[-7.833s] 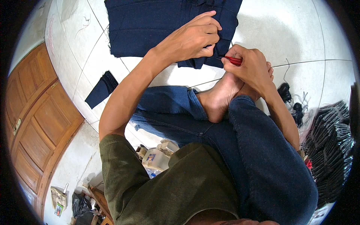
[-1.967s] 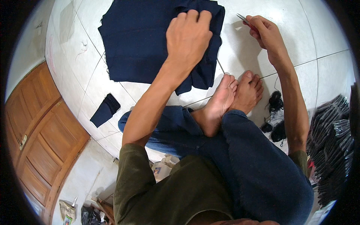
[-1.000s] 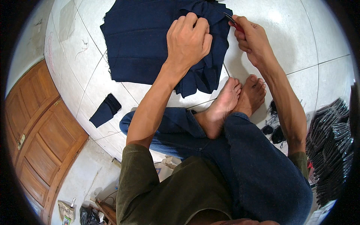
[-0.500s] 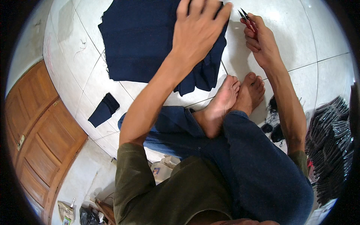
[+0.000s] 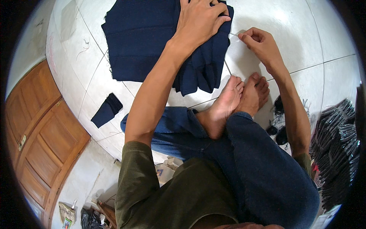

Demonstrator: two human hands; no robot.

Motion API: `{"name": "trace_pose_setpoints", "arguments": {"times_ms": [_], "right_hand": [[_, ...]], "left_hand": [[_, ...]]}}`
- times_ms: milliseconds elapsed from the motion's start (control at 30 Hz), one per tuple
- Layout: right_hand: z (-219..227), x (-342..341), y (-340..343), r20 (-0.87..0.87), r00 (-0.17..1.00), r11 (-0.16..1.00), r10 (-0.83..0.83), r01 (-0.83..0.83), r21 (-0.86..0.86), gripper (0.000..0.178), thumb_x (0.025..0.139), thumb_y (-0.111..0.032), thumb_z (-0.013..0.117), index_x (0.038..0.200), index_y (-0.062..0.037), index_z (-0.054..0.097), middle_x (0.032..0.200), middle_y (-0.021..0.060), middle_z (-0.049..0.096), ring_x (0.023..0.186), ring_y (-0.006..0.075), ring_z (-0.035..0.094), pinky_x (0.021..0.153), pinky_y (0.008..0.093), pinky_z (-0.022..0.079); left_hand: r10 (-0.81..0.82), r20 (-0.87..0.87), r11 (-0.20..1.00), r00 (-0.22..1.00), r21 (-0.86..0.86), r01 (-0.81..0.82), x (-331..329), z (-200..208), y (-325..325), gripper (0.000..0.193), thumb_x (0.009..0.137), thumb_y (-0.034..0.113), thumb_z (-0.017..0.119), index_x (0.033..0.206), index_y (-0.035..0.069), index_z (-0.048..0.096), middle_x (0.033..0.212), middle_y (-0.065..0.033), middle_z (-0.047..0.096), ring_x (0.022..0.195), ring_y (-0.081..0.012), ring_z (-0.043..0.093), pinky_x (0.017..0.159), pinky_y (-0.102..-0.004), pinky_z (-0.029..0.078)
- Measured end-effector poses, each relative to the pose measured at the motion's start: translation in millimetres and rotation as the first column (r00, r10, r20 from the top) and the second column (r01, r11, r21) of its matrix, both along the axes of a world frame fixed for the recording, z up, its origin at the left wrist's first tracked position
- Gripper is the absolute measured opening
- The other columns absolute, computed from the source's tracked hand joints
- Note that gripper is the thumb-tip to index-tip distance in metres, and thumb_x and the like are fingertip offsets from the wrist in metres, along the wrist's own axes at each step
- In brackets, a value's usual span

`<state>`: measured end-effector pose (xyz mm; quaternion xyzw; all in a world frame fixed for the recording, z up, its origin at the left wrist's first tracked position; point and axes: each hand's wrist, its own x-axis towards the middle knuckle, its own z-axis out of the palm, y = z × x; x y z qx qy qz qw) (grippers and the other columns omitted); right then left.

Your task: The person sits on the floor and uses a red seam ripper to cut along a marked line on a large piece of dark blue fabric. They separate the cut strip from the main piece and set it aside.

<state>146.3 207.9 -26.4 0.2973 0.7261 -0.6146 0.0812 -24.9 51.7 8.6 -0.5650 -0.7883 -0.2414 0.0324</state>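
Note:
A stack of dark navy cloth pieces (image 5: 141, 42) with frayed edges lies at the top of the view. My left hand (image 5: 200, 23) rests on its right part, fingers bent and closed on the cloth, some of them cut off by the upper edge. To the right of the stack, over the bare tiles, my right hand (image 5: 261, 44) is closed in a pinch of thumb and forefinger. What it holds cannot be made out; no snips show in it now. A smaller folded navy piece (image 5: 107, 110) lies apart, at the left.
My bare feet (image 5: 238, 93) are just below the stack on the white tiled floor (image 5: 305, 42). Dark thread clumps (image 5: 281, 135) lie beside my right forearm. A heap of black, shiny strips (image 5: 335, 149) stands at far right. A wooden door (image 5: 49, 141) is at left.
My left hand has come down onto the cloth and its fingers have bent. My right hand has turned and shifted slightly; the red-handled snips seen in it before are out of sight.

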Motion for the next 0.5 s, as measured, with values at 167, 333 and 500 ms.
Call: {"name": "trace_pose_setpoints", "arguments": {"times_ms": [167, 333, 500], "right_hand": [[11, -7, -7, 0.013, 0.999, 0.995, 0.051, -0.051, 0.089, 0.040, 0.089, -0.039, 0.074, 0.090, 0.0014, 0.074, 0.083, 0.0087, 0.073, 0.077, 0.0163, 0.064, 0.076, 0.0314, 0.050], [12, -11, -6, 0.051, 0.996, 0.982, 0.073, -0.081, 0.169, 0.042, 0.088, -0.039, 0.073, 0.093, 0.0017, 0.075, 0.086, 0.0129, 0.075, 0.080, 0.0196, 0.068, 0.077, 0.0333, 0.053], [8, -7, 1, 0.065, 0.989, 0.949, 0.136, -0.149, 0.277, 0.044, 0.087, -0.042, 0.073, 0.093, 0.0013, 0.076, 0.087, 0.0157, 0.076, 0.081, 0.0240, 0.072, 0.076, 0.0351, 0.055]], "left_hand": [[-0.001, -0.016, 1.000, 1.000, 0.004, 0.001, 0, -1, -2, 0.017, 0.085, 0.024, 0.077, 0.092, 0.009, 0.071, 0.100, -0.0092, 0.059, 0.108, -0.0287, 0.055, 0.109, -0.0545, 0.035], [0.002, -0.011, 1.000, 1.000, 0.016, -0.002, 1, -1, -2, 0.017, 0.085, 0.023, 0.076, 0.093, 0.009, 0.071, 0.100, -0.0093, 0.059, 0.110, -0.0289, 0.055, 0.109, -0.0540, 0.035], [0.008, -0.012, 1.000, 1.000, 0.027, -0.007, 1, -1, 0, 0.017, 0.085, 0.023, 0.076, 0.093, 0.009, 0.071, 0.100, -0.0094, 0.059, 0.110, -0.0290, 0.055, 0.109, -0.0536, 0.035]]}}
